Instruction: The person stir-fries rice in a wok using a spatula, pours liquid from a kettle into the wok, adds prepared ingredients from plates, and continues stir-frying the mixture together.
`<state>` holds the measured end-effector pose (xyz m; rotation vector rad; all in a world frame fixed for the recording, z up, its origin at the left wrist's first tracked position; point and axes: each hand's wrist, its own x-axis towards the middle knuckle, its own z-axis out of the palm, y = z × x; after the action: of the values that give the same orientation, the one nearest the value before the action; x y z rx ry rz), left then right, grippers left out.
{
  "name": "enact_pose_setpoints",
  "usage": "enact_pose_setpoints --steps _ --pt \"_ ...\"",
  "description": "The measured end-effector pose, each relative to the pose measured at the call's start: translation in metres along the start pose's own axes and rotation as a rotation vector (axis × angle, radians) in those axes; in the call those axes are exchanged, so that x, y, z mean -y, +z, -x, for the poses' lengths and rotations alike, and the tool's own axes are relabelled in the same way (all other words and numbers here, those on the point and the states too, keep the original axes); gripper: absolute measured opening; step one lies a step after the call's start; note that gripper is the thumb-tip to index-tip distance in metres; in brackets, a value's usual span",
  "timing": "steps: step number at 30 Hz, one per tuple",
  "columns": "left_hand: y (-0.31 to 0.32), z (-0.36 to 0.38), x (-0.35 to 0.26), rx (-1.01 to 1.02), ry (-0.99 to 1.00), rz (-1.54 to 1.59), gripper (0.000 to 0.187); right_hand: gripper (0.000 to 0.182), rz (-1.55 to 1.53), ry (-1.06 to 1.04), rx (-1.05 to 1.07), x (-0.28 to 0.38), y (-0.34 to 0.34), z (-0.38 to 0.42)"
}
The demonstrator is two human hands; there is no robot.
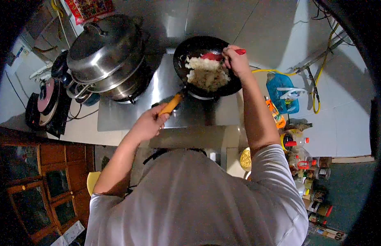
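Orange pan handle (170, 105) and red spatula (215, 56) wrapped by fingers

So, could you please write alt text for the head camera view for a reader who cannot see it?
A person stirs rice in a black wok on a steel stove, left hand gripping the orange wok handle, right hand holding a red spatula. A large lidded steel pot stands to the left.

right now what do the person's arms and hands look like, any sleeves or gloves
Both arms are bare from above the elbow down. The left hand and right hand wear no gloves, and no rings, watch or bands show. Short, loose sleeves of a plain light grey T-shirt end at the upper arms.
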<state>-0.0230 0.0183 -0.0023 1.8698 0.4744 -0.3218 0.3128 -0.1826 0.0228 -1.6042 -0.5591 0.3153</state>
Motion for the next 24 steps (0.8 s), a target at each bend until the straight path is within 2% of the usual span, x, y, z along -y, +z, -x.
enact_pose_setpoints --steps 2,4,5,8,10,12,14,20,22,23,24 --pt "-0.004 -0.009 -0.004 -0.01 -0.002 -0.008 0.052 0.019 0.069 0.01 0.08 -0.003 -0.009 -0.015" --pt "0.0 -0.001 -0.001 -0.011 0.008 -0.001 0.052 0.02 -0.007 0.017 -0.119 0.034 -0.001 0.01" --pt "-0.004 -0.007 -0.004 -0.019 0.026 -0.001 0.052 0.02 -0.1 -0.068 -0.065 0.027 -0.004 0.008" --pt "-0.002 -0.01 0.007 0.016 0.001 0.072 0.052 0.018 -0.004 0.046 0.037 -0.004 -0.01 0.003" --pt "-0.002 -0.016 0.013 0.012 0.031 0.071 0.052 0.017 0.008 0.077 0.025 0.035 0.001 0.029" --pt "-0.004 -0.02 0.016 0.017 0.064 0.066 0.052 0.016 -0.081 0.004 0.071 0.059 0.007 0.047" --pt "-0.001 -0.016 0.015 0.041 0.007 0.096 0.052 0.014 0.041 0.011 0.034 -0.008 0.009 0.039" --pt "0.0 -0.018 0.018 0.012 0.032 0.086 0.054 0.012 -0.01 0.033 0.083 0.062 0.009 0.065" --pt "-0.001 -0.014 0.012 0.018 0.024 0.062 0.055 0.014 0.147 0.073 -0.087 0.059 0.026 0.078" --pt "-0.001 -0.015 0.016 0.032 0.028 0.045 0.055 0.015 0.282 -0.063 0.184 0.024 0.017 0.069" --pt "-0.003 -0.016 0.013 0.037 0.041 0.029 0.055 0.015 0.284 -0.067 0.175 0.027 0.014 0.07"
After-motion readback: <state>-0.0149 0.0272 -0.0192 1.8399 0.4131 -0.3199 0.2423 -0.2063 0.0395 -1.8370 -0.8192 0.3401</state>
